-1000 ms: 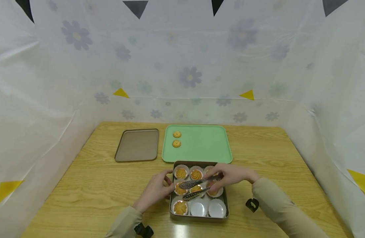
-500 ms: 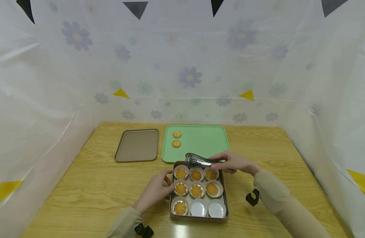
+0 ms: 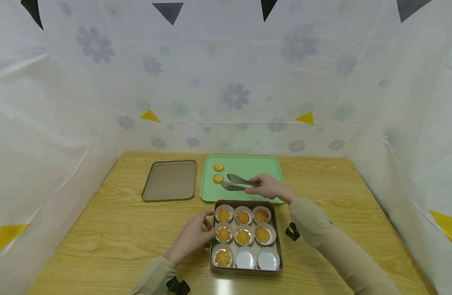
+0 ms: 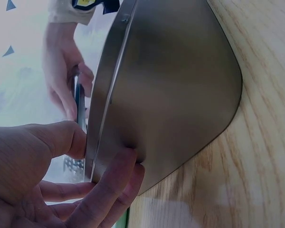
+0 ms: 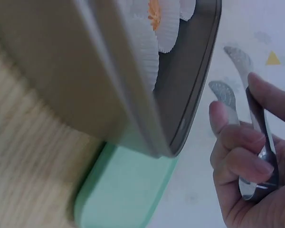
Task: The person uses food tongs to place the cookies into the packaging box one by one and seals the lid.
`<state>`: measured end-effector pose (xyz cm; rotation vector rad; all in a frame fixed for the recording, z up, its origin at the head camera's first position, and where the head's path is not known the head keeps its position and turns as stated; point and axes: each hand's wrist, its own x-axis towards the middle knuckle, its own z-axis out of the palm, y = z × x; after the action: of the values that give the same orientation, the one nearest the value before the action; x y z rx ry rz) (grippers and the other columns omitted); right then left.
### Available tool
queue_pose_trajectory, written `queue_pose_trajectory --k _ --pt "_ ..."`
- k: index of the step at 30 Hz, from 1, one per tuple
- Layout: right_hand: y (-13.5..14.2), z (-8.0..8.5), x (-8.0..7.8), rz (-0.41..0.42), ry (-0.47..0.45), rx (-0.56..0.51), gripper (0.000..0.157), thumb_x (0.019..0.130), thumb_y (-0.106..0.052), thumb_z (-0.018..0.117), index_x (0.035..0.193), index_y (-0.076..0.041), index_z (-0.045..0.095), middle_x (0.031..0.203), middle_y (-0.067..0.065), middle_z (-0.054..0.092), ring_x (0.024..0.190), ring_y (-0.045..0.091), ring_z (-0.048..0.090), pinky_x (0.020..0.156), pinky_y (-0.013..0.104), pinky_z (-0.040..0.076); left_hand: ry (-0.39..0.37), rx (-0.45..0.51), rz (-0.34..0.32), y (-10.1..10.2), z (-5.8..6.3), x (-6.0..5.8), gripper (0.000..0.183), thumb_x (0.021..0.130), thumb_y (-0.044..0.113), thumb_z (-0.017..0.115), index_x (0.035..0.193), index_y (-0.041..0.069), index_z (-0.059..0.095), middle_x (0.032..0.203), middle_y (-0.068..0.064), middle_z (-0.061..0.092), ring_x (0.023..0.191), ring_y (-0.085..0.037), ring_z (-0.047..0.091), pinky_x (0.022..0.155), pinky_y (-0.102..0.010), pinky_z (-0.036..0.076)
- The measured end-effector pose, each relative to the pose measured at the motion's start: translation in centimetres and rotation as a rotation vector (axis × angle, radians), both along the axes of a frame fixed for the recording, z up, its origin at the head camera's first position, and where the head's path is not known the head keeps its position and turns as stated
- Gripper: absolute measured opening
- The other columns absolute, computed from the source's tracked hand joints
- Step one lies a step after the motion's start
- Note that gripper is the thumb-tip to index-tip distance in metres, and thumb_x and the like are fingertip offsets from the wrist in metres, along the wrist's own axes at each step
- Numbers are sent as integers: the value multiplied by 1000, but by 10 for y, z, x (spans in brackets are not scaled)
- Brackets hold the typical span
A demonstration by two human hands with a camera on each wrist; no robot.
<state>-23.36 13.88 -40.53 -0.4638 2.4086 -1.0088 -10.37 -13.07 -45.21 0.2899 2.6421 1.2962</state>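
A deep metal baking pan [image 3: 279,248] holds paper cups in three rows, most with a swirled or star-shaped cookie [image 3: 243,236]. Two front cups [image 3: 269,259] have no cookie. At the pan's left side, my left hand [image 3: 192,234] holds the wall, thumb at the rim and fingertips against the outside. My right hand [image 3: 268,187] grips perforated metal tongs [image 3: 235,186] over the green tray [image 3: 264,168]. The tongs' ends are spread, with nothing between them, just right of the nearer of two round cookies [image 3: 218,178].
Left of the green tray lies a flat brown tray [image 3: 169,180] with nothing on it. Everything stands on a wooden table [image 3: 130,233]. White patterned sheeting [image 3: 196,82] encloses the back and sides.
My right hand has moved the tongs from above the pan's middle row, past its back edge, to the green tray near the cookies. My left hand has stayed at the pan.
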Motion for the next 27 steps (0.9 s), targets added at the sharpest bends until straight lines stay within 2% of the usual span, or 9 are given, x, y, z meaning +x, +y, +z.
queue_pose_trajectory --k 1,3,6,8,11,16,19,22,27 --pt "-5 0 -2 -4 29 43 62 98 -35 64 146 0 49 131 26 63 45 10 28 47 27 34 -3 5 1 0 0 0 61 82 7 66 140 -6 50 87 -8 68 59 -10 62 51 -22 51" --pt "-15 2 -6 -2 97 130 61 97 -35 64 144 1 52 131 24 64 53 12 45 54 31 45 -9 13 3 -1 0 0 62 83 6 66 140 -7 49 87 -9 67 58 -10 63 51 -22 51" --pt "-29 1 -11 -5 164 230 47 97 -35 65 130 -2 64 104 15 72 62 14 51 58 31 44 -16 19 7 -1 0 0 62 83 6 66 140 -7 49 88 -9 67 58 -10 64 51 -22 52" --pt "-37 -1 -14 -19 190 281 44 96 -35 66 127 -3 66 101 11 73 72 15 59 61 31 46 -15 16 9 -2 -1 0 61 83 6 66 140 -7 49 88 -9 67 59 -10 63 51 -22 52" --pt "-46 -8 -22 -35 203 332 36 95 -36 67 116 -7 71 89 7 71 64 13 50 55 29 37 -12 7 8 -2 -1 0 60 83 6 66 140 -7 50 88 -9 67 59 -10 63 51 -22 50" --pt "-58 -11 -28 -33 234 391 39 95 -39 67 117 -7 70 102 9 72 70 18 54 56 31 39 1 -6 6 -1 -1 -1 60 83 7 67 140 -6 51 87 -8 68 58 -9 61 50 -22 49" --pt "-64 -9 -28 -42 247 417 47 95 -39 66 129 -6 65 123 12 69 88 23 65 64 35 49 -4 7 4 -1 0 -1 61 83 7 67 140 -6 51 86 -8 67 58 -10 63 50 -23 51" --pt "-68 -6 -26 -49 249 436 51 96 -39 65 134 -5 61 135 15 64 106 30 67 75 42 55 -17 21 2 0 1 -1 61 83 7 68 140 -6 50 87 -9 67 58 -12 65 50 -24 53" --pt "-73 -3 -26 -34 254 465 50 98 -37 63 134 -4 59 135 16 62 114 35 65 85 48 57 -34 20 -1 1 2 -1 61 84 8 68 141 -6 49 88 -9 67 59 -13 66 51 -24 53"
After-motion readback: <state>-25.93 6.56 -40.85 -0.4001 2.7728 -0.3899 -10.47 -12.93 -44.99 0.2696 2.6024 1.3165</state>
